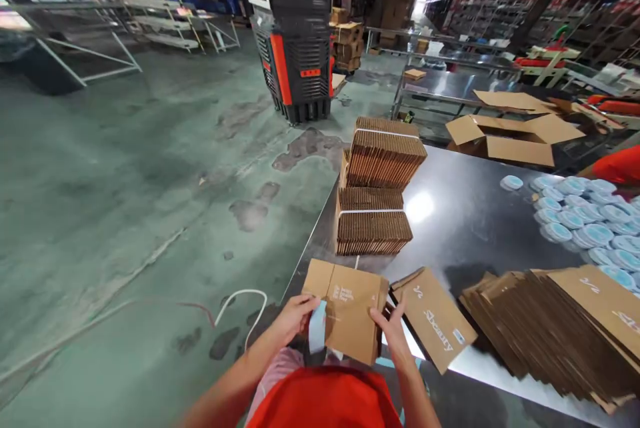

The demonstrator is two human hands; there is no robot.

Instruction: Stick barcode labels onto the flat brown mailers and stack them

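Note:
A brown cardboard box [353, 308] with white print is held between both hands at the table's near edge. My left hand [296, 316] is closed on its left side, beside a light blue strip [317, 328] that hangs down over the box. My right hand [393, 331] grips the right side, thumb on the front face and fingers partly hidden behind. Just right of that hand lies another printed cardboard box [437, 321], flat on the table. Beyond the held box stand two strapped bundles of flattened cartons [373, 225], one behind the other.
A fanned stack of flat cartons [545, 328] lies at the right on the metal table [460, 208]. Behind it are many round pale blue packets [595, 215]. An open carton [517, 138] and a person's red sleeve [617, 165] are farther back. A black air cooler [295, 41] stands on the floor.

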